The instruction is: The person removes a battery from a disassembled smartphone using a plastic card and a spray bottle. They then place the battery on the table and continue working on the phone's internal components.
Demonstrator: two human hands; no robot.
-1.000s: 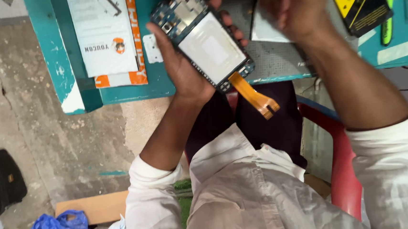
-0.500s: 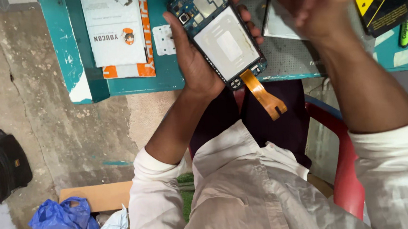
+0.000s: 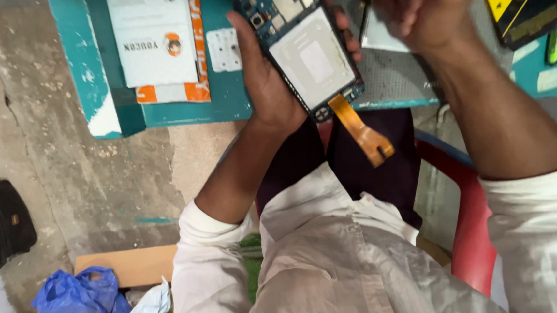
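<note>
the left hand cradles an opened phone with bare blue circuit board over the teal worktop edge, orange flex cable dangling free. the right hand hovers loosely curled; its hold cannot be told.

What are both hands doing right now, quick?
Left hand: closed around the opened phone, orange ribbon cable dangling.
Right hand: curled and blurred; cannot tell if it holds anything.
</note>
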